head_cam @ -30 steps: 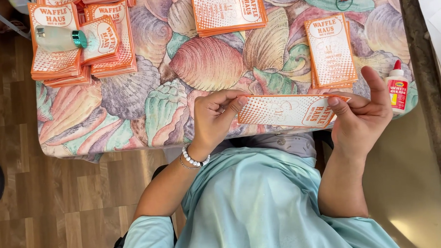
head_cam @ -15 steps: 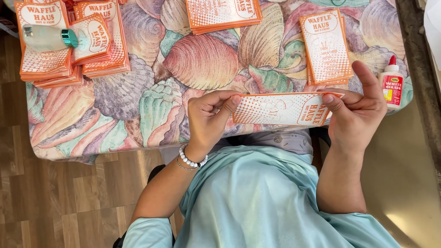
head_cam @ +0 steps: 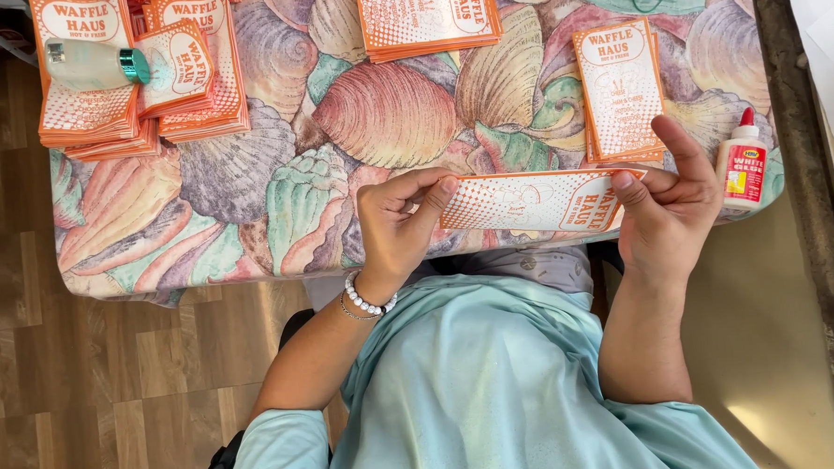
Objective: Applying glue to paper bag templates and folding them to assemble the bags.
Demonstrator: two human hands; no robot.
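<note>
Orange-and-white paper sleeve [head_cam: 537, 202] held level just above the near edge of the table [head_cam: 248, 223], spanning the gap between both hands. Left hand [head_cam: 396, 228] pinches its left end; right hand [head_cam: 669, 205] pinches its right end. Risk: uneven pull or pinch pressure could crease or tear the thin paper, or let it slip out of line; glue bottle [head_cam: 742, 160] stands just right, liable to be knocked.
</note>
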